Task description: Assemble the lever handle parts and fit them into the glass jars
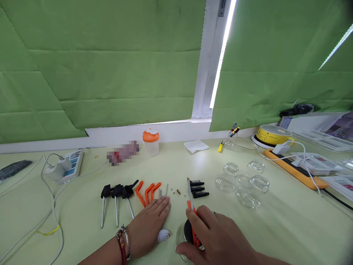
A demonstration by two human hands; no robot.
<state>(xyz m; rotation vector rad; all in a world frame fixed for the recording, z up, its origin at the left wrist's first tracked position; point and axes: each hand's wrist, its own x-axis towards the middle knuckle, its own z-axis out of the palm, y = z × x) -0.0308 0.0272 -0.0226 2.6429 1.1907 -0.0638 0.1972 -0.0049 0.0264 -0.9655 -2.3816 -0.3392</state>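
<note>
My left hand point(149, 228) lies flat on the table, fingers stretched out, with a white wrap around the thumb. Its fingertips are beside several thin metal pins point(167, 190) and orange curved levers point(149, 192). My right hand point(217, 235) is closed around a glass bottle point(180, 235) with a black and orange top. A slim metal tube point(190, 191) points away from that top; the hand hides much of the bottle. Small brass pieces point(178, 191) lie between the hands. Three black spring-fitted parts point(199, 188) lie just beyond my right hand.
Three black heads with metal tubes point(116, 206) lie left of the levers. Clear glass bottles point(245, 197) rest on their sides at right. Farther back are an orange-lidded cup point(151, 142), a folded tissue point(196, 146) and screwdrivers point(234, 131). Cables cross from a power strip point(72, 167).
</note>
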